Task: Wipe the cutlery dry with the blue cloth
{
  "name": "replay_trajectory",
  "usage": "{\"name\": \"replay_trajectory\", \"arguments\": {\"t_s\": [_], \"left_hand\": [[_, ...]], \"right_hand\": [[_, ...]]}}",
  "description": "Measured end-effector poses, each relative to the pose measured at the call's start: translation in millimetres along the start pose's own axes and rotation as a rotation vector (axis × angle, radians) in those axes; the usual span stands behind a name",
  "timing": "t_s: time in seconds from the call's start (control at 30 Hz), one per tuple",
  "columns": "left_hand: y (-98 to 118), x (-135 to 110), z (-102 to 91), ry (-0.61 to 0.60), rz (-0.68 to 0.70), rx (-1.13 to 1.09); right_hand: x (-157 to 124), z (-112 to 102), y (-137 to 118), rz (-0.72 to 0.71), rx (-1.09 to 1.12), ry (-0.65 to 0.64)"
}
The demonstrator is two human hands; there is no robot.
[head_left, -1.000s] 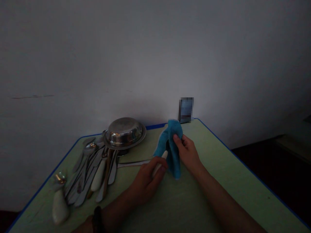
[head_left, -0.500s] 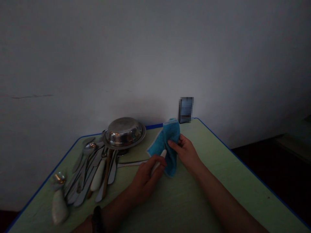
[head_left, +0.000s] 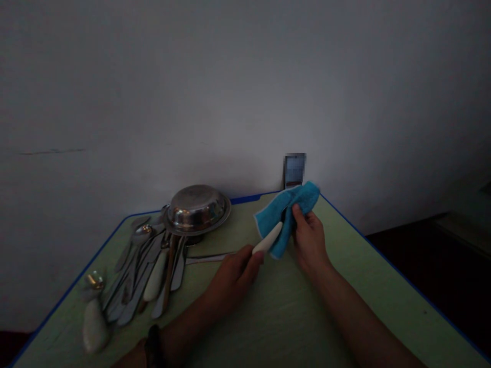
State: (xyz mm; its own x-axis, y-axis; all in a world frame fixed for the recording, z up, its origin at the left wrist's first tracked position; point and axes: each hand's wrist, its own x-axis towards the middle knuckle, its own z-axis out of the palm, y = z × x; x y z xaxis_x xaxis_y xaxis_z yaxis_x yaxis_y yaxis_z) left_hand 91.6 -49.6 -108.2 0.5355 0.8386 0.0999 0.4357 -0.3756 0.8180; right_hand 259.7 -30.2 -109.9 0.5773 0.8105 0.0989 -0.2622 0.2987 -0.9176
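My left hand (head_left: 236, 271) is closed round a utensil with a thick white handle (head_left: 267, 240). The handle slants up to the right, and the utensil's working end is hidden, so its kind cannot be made out. A small blue cloth (head_left: 291, 202) with a pale edge is pinched in my right hand (head_left: 310, 237), thumb on top. The cloth hangs in folds around the handle's upper end. Behind my left hand a thin metal piece of cutlery (head_left: 209, 258) lies on the table, partly covered by the fingers.
On the left of the green table (head_left: 368, 286) lie several spoons and knives (head_left: 134, 276), beside an upturned steel bowl (head_left: 197, 209). A white-handled fork (head_left: 95, 322) lies nearest the left edge. A phone (head_left: 294, 168) leans on the wall at the back.
My right hand has moved right with the cloth, which is now spread more sideways. More of the white handle shows, extending from my left hand, which has shifted slightly.
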Motion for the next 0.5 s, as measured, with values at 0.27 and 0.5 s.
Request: {"name": "replay_trajectory", "arguments": {"t_s": [0.27, 0.5], "left_hand": [[2.2, -0.4, -0.1, -0.061, 0.067, 0.014], [-1.0, -1.5, -1.0, -0.016, 0.037, -0.050]], "right_hand": [[-7.6, 6.8, -1.6, 0.152, 0.017, -0.177], [-6.6, 5.7, 3.7, 0.229, 0.020, -0.207]]}}
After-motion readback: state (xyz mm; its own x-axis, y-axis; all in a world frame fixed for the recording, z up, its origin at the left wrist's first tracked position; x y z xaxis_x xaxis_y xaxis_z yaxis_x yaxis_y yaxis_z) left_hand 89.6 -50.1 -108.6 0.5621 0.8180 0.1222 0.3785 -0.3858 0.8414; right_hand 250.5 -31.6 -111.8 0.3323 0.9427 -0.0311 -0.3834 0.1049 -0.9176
